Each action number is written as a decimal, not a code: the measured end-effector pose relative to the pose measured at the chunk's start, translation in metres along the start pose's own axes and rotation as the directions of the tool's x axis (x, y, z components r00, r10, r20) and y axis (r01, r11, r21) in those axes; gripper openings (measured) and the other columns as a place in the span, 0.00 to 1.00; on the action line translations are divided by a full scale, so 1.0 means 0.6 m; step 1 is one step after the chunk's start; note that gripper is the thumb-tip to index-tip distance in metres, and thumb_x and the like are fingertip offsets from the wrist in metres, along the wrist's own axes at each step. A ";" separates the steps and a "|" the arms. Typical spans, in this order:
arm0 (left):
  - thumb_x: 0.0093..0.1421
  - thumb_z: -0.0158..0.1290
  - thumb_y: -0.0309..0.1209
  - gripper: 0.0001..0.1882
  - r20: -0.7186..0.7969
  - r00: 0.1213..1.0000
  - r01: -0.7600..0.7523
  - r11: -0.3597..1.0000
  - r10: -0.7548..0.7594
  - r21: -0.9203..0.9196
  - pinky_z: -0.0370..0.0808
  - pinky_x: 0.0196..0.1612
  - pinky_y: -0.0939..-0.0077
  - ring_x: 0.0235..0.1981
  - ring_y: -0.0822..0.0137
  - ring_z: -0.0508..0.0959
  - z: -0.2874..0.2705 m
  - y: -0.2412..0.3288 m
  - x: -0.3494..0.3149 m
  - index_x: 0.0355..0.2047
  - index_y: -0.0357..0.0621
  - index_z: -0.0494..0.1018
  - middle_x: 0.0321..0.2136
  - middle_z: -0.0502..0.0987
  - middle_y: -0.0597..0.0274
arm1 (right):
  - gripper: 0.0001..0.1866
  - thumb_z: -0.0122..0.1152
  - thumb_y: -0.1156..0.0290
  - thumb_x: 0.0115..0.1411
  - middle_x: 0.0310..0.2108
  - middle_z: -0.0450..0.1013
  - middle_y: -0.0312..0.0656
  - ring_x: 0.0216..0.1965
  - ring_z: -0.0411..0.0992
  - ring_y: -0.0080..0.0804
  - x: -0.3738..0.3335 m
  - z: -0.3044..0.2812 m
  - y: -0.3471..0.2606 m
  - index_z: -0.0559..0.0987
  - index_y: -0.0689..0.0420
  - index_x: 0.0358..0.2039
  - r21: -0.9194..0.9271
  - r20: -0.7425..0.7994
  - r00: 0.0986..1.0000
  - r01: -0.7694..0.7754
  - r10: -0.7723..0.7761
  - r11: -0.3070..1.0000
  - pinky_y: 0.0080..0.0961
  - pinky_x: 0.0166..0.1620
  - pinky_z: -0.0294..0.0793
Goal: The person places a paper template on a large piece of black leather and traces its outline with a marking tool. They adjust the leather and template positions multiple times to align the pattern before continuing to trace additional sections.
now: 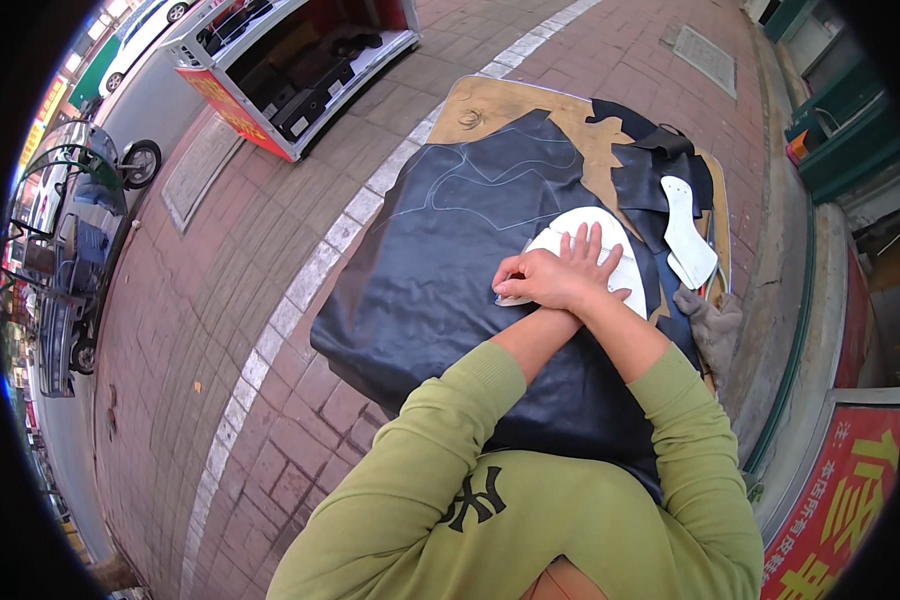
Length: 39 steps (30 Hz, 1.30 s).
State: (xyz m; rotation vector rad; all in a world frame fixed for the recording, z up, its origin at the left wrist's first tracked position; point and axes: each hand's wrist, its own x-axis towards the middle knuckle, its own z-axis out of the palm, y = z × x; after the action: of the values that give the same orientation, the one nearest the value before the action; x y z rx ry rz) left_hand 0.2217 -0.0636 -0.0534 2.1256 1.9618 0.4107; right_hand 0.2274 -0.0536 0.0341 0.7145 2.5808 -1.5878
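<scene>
My left hand (600,258) lies flat with its fingers spread, pressing a white pattern piece (567,222) onto a large sheet of black leather (400,260). Crossing over the left wrist, my right forearm brings my right hand (535,278) to the pattern's left edge. Its fingers are closed in a pinch on a small pen-like thing (498,297), mostly hidden, with a bluish tip. Thin pale outlines (470,180) of curved shapes are drawn on the leather's far part. Part of the white pattern is covered by my hands.
The leather overhangs the near and left sides of a tan board-topped table (470,100). At its right are another white pattern (680,220), black scraps (660,160) and a grey cloth (712,325). A display cabinet (300,80) stands at far left; a red sign (840,510) is near right.
</scene>
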 end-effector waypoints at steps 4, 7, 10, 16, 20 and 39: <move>0.56 0.46 0.67 0.45 -0.011 1.000 -0.007 1.000 0.008 0.004 0.38 0.68 0.34 0.72 0.40 0.40 0.003 -0.002 0.000 0.70 0.62 0.55 0.71 0.43 0.41 | 0.11 0.61 0.64 0.59 0.30 0.80 0.45 0.33 0.77 0.35 0.012 -0.004 0.017 0.82 0.59 0.35 -0.026 -0.082 0.996 -0.024 0.021 0.999 0.30 0.40 0.74; 0.57 0.44 0.67 0.45 -0.037 0.999 -0.016 1.000 0.015 -0.023 0.37 0.68 0.35 0.72 0.40 0.41 0.000 -0.005 -0.011 0.70 0.63 0.53 0.72 0.42 0.41 | 0.11 0.60 0.63 0.59 0.28 0.79 0.45 0.33 0.77 0.38 0.021 -0.020 0.037 0.81 0.59 0.34 -0.047 -0.175 0.983 -0.064 0.055 0.997 0.33 0.40 0.73; 0.60 0.41 0.64 0.43 0.002 1.000 0.024 0.999 -0.024 0.022 0.37 0.69 0.38 0.72 0.41 0.41 -0.007 0.004 -0.019 0.71 0.62 0.51 0.72 0.40 0.42 | 0.11 0.58 0.63 0.59 0.26 0.78 0.45 0.33 0.76 0.42 0.031 -0.040 0.057 0.80 0.58 0.33 -0.121 -0.264 0.963 -0.078 0.044 0.990 0.37 0.40 0.72; 0.65 0.36 0.56 0.39 0.176 0.984 0.008 0.998 0.003 -0.060 0.37 0.70 0.43 0.72 0.43 0.44 -0.030 0.008 -0.007 0.72 0.57 0.45 0.72 0.44 0.43 | 0.11 0.56 0.63 0.59 0.27 0.77 0.48 0.33 0.76 0.48 0.044 -0.085 0.090 0.79 0.56 0.35 -0.182 -0.365 0.930 -0.124 0.050 0.976 0.40 0.38 0.72; 0.63 0.37 0.59 0.40 0.177 0.984 -0.021 0.997 0.008 0.074 0.35 0.71 0.42 0.72 0.45 0.45 -0.043 0.010 -0.008 0.70 0.51 0.52 0.69 0.53 0.47 | 0.11 0.55 0.63 0.59 0.27 0.77 0.51 0.33 0.76 0.51 0.045 -0.104 0.106 0.78 0.57 0.34 -0.157 -0.439 0.898 -0.108 0.029 0.982 0.41 0.38 0.73; 0.58 0.47 0.64 0.47 0.120 0.992 0.038 0.998 -0.043 0.045 0.41 0.70 0.40 0.72 0.42 0.44 -0.070 0.024 -0.005 0.71 0.52 0.52 0.70 0.49 0.45 | 0.10 0.55 0.65 0.60 0.28 0.77 0.52 0.34 0.76 0.52 0.039 -0.155 0.154 0.77 0.57 0.35 -0.100 -0.546 0.832 -0.185 0.101 0.978 0.43 0.38 0.74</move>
State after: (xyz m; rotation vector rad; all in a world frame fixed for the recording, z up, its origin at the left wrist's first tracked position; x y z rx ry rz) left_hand 0.2205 -0.0689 -0.0091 2.0801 1.9588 0.2292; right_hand 0.2623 0.0687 -0.0048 1.4881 2.8685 -1.2644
